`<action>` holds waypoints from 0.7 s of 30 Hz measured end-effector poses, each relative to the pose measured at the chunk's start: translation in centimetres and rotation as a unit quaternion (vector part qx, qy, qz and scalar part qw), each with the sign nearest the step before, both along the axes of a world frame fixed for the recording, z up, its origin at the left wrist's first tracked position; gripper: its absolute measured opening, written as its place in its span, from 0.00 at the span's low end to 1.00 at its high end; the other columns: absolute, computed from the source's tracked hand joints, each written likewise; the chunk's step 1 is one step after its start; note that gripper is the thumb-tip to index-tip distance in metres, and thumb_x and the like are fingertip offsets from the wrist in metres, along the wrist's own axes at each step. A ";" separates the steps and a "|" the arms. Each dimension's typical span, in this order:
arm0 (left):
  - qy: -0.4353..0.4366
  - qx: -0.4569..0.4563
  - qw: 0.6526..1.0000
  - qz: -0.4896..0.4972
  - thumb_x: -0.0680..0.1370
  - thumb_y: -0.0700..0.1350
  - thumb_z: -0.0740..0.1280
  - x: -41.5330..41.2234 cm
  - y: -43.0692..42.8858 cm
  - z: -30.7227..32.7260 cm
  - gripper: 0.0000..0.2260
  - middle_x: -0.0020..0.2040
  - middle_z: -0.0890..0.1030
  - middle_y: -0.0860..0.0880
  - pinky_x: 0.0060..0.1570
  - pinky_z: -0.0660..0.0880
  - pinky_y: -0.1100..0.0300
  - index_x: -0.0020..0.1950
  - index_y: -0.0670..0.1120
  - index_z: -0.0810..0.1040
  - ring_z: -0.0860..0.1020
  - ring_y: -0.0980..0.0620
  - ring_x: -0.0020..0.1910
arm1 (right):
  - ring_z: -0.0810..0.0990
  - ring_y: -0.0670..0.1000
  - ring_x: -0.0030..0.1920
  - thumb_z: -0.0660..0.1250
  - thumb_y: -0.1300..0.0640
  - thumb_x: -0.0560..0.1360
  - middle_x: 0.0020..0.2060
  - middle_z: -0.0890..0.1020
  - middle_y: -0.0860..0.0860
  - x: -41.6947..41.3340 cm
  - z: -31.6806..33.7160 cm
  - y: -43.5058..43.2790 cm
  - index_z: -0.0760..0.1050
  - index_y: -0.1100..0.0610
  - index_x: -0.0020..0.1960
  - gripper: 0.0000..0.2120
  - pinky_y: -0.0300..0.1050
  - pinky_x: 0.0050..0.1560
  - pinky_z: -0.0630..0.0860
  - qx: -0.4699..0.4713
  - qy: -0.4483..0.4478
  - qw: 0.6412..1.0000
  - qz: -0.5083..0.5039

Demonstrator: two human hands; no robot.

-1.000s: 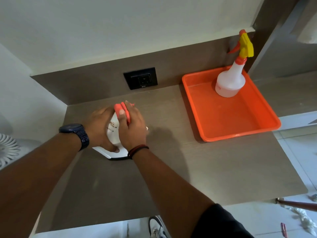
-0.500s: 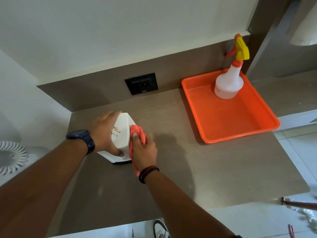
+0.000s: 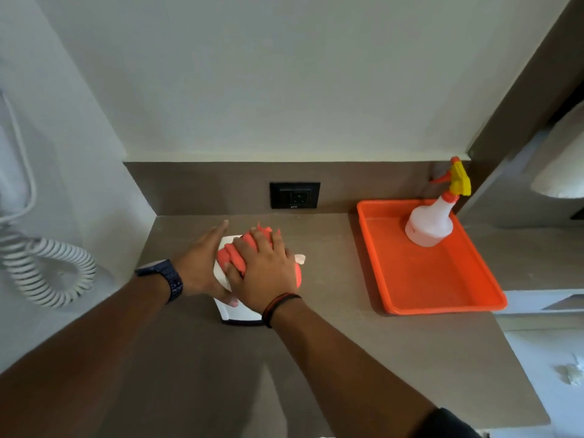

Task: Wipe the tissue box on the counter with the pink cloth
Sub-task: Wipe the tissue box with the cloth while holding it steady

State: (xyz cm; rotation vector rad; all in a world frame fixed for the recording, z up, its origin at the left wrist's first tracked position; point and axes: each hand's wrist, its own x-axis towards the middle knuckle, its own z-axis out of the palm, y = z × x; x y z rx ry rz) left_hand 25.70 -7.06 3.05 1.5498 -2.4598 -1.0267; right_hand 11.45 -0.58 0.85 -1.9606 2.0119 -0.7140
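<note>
A white tissue box [image 3: 235, 312] stands on the brown counter [image 3: 363, 358], mostly hidden under both hands. My left hand [image 3: 202, 267], with a dark watch on its wrist, lies flat against the box's left side and steadies it. My right hand [image 3: 265, 276] presses the bunched pink cloth [image 3: 232, 259] down on the top of the box. A bit of white tissue [image 3: 299, 258] pokes out to the right of the cloth.
An orange tray [image 3: 442, 289] sits at the right of the counter with a white spray bottle [image 3: 431, 224] in its far corner. A black wall socket [image 3: 294, 195] is behind the box. A coiled white cord [image 3: 47, 270] hangs at the left wall.
My right hand has carried the pink cloth from the box's right side up onto its top. The left hand has stayed on the box's left side. The camera has tilted upward.
</note>
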 end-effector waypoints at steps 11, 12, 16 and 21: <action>-0.034 -0.009 0.999 -0.035 0.54 0.53 0.84 -0.6 -0.2 -0.6 0.66 0.78 0.57 0.48 0.68 0.66 0.50 0.77 0.53 0.39 0.62 0.45 0.73 | 0.72 0.64 0.69 0.58 0.43 0.77 0.66 0.77 0.58 -1.7 -0.6 0.8 0.76 0.53 0.65 0.23 0.61 0.68 0.72 -0.014 0.021 1.000 0.011; -0.037 -0.011 0.999 -0.031 0.55 0.53 0.84 -0.8 -0.1 -0.7 0.65 0.78 0.56 0.48 0.68 0.66 0.49 0.77 0.53 0.40 0.62 0.44 0.72 | 0.72 0.63 0.69 0.60 0.45 0.79 0.67 0.77 0.58 -2.1 -0.4 0.6 0.75 0.54 0.66 0.21 0.58 0.68 0.71 -0.002 0.003 1.000 0.002; -0.024 -0.013 1.000 -0.014 0.49 0.60 0.81 -0.7 0.4 -1.0 0.67 0.77 0.57 0.49 0.68 0.66 0.46 0.77 0.53 0.43 0.62 0.45 0.72 | 0.75 0.60 0.61 0.60 0.46 0.81 0.64 0.77 0.55 -1.8 0.8 -0.7 0.77 0.54 0.65 0.18 0.55 0.65 0.73 0.028 -0.047 0.998 -0.040; -0.028 -0.011 1.000 -0.006 0.50 0.60 0.82 -0.5 0.5 -1.1 0.65 0.78 0.57 0.50 0.69 0.66 0.48 0.77 0.54 0.45 0.63 0.46 0.73 | 0.81 0.57 0.54 0.68 0.52 0.73 0.50 0.84 0.52 -0.7 0.1 0.4 0.82 0.54 0.51 0.10 0.53 0.57 0.77 -0.091 0.051 0.994 0.018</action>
